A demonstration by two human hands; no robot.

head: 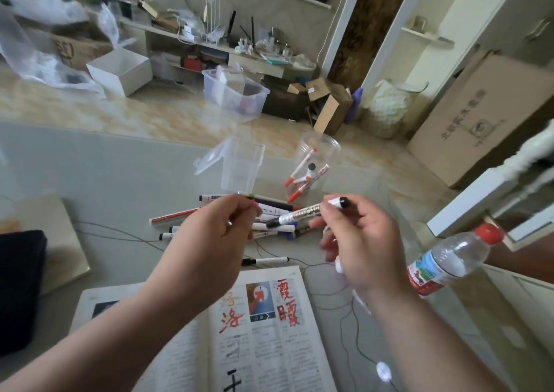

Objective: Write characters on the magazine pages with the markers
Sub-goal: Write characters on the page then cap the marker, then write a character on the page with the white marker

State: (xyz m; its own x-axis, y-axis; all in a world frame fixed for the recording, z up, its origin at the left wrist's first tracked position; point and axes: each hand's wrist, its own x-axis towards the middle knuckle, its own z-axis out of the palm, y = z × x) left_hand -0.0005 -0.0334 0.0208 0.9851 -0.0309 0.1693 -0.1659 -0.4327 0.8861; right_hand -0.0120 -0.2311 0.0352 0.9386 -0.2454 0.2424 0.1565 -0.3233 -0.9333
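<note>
In the right hand (359,241): one marker (299,213), pinched near its black rear end, dark tip seemingly uncapped and aimed at the left hand.
Left hand (215,232): raised just beside that tip, fingers curled; unclear whether pinching a cap or nothing.
Magazine (269,337): one, open on the table (90,166) beneath both forearms; red characters on the right page, a black stroke lower down.
Risk: bare tip close to skin, so ink on the fingers from any small slip; fresh strokes smeared by a forearm lowered onto the page.
Counts: pile of markers (174,217) beyond the hands, roughly ten, overlap hiding some; one lone marker (265,261) nearer the page; about four red-capped ones in one clear cup (317,151); one empty lidded container (239,163); one water bottle (449,259) lying at the right.
</note>
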